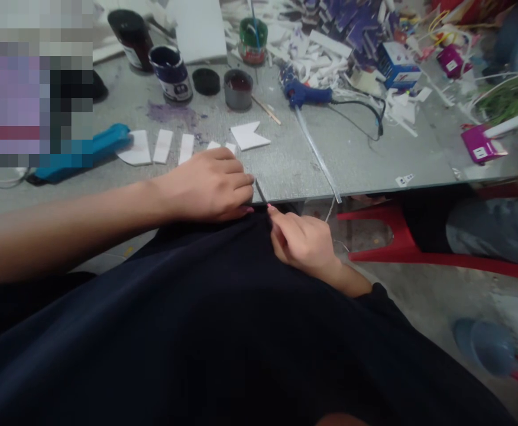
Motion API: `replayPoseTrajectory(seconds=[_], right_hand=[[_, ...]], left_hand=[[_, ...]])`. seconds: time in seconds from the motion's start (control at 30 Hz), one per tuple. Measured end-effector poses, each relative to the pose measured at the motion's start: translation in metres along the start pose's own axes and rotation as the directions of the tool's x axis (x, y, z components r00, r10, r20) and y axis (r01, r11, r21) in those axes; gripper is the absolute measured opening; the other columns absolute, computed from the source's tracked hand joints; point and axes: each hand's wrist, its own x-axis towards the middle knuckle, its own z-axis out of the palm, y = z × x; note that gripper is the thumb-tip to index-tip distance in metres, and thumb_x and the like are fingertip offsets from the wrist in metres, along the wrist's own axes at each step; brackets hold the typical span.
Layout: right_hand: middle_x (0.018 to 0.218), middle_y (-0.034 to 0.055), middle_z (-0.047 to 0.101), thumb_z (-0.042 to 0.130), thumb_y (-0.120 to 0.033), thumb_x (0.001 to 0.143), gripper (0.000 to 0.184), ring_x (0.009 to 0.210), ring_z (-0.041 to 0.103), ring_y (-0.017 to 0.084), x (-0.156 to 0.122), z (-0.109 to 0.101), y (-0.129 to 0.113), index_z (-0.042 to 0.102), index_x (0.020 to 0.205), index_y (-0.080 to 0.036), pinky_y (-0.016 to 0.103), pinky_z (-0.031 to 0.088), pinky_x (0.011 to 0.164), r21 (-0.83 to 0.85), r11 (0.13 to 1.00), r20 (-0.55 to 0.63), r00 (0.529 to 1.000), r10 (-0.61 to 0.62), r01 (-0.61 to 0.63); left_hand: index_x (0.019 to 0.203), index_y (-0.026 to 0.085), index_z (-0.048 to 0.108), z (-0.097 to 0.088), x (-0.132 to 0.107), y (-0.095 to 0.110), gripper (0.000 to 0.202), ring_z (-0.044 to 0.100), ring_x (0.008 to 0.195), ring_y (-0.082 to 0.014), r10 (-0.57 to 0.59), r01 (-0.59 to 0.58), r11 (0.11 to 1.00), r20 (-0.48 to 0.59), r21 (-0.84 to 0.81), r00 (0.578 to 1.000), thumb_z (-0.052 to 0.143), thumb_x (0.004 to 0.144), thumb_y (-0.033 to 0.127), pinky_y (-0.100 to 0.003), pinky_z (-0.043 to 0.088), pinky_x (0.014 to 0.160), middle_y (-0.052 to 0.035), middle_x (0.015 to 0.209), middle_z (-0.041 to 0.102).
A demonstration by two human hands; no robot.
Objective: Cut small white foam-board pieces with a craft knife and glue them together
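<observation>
My left hand (214,183) lies on the table's front edge, fingers curled together; whatever may be under them is hidden. Just right of it, my right hand (303,239) is closed in a pinch on a thin dark strip (261,190), which slants up over the edge. Beyond my left fingers lie several small white foam-like pieces, among them a rectangle (163,147) and a notched flag shape (249,136). A rounded white piece (138,148) touches the end of a teal tool (103,145) to the left.
Open paint jars (170,74) stand farther back, with a green jar (253,41) holding a brush. A blue glue gun (307,94) lies by a clear glue stick (319,154). White scraps (321,59) pile behind. A red chair (374,254) and part of another person are at right.
</observation>
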Motion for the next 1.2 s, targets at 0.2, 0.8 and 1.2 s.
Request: replayPoseTrajectory(seconds=[0.2, 0.8, 1.2], right_hand=[[0.086, 0.0061, 0.084, 0.058, -0.003, 0.12, 0.041, 0.067, 0.07, 0.018, -0.003, 0.002, 0.001, 0.093, 0.141, -0.003, 0.034, 0.058, 0.065, 0.06, 0.998, -0.044, 0.999, -0.005, 0.007], [0.087, 0.0027, 0.088, 0.071, -0.016, 0.116, 0.022, 0.055, 0.067, 0.016, -0.016, 0.002, 0.015, 0.093, 0.122, -0.02, 0.031, 0.056, 0.058, 0.251, 0.903, -0.247, 0.879, 0.408, -0.349], [0.093, 0.0058, 0.088, 0.072, -0.022, 0.121, 0.024, 0.062, 0.069, 0.018, 0.007, 0.01, 0.035, 0.094, 0.129, -0.019, 0.033, 0.061, 0.064, 0.33, 0.892, -0.257, 0.88, 0.399, -0.308]], left_hand=[[0.111, 0.033, 0.093, -0.005, 0.005, 0.001, 0.035, 0.089, 0.12, -0.0372, 0.028, -0.028, 1.0, 0.078, -0.004, 0.997, 0.068, 0.124, 0.053, -0.064, 0.068, 0.118, -0.0098, 0.125, 0.096], [0.121, 0.031, 0.095, -0.012, 0.009, -0.013, 0.038, 0.09, 0.129, -0.0351, 0.042, -0.042, 0.998, 0.005, -0.053, 0.999, 0.062, 0.122, 0.05, -0.058, 0.066, 0.12, -0.009, 0.13, 0.097], [0.156, 0.03, 0.091, -0.039, 0.002, -0.051, 0.059, 0.082, 0.15, -0.0451, -0.077, 0.087, 0.991, 0.11, -0.097, 0.991, 0.075, 0.109, 0.061, -0.06, 0.061, 0.132, -0.0168, 0.162, 0.089]])
